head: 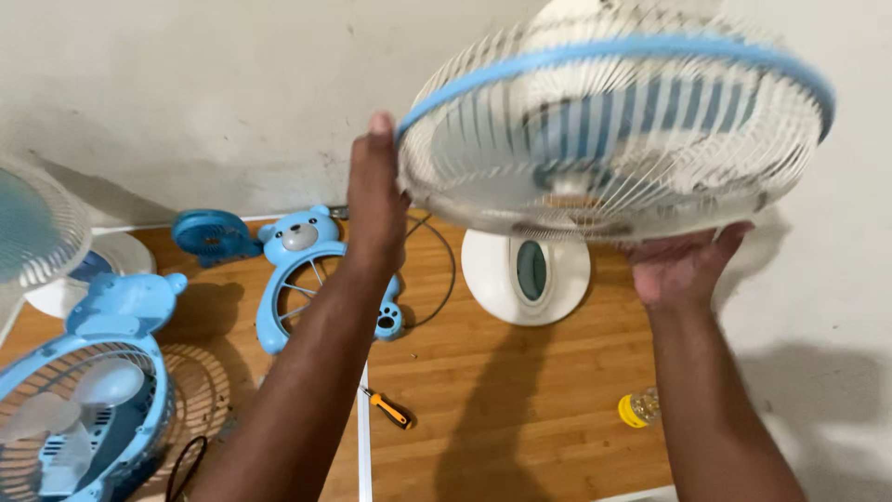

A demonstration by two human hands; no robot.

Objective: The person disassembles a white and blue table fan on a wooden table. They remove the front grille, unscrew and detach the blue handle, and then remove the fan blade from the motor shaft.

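At the bottom edge, at about 7 o'clock, lies a blue plastic fan housing with a white blade inside (84, 418), and beside it a round brown wire grille (200, 390) flat on the wooden floor (520, 409). Near 6 o'clock a small screwdriver with an orange and black handle (388, 408) rests on the boards, and at 4 o'clock sits a small clear bottle with a yellow cap (637, 407).

Farther up, the left hand (374, 200) presses against the left rim of a white wire-caged table fan head with a light blue band around its middle (613, 121), fingers straight and held together along the cage. The right hand (683, 265) cups the cage from below at its lower right, fingers spread under the wires. The fan head is held up off the floor, tilted, at 1 o'clock in the view.

Below it stands the fan's round white base with an oval blue panel (526, 274). At 9 o'clock lies a blue bear-shaped fan frame (307, 270), with a small blue round fan (212, 232) just beyond it, against the pale wall (186, 84). Another white caged fan (37, 223) shows at the left edge.
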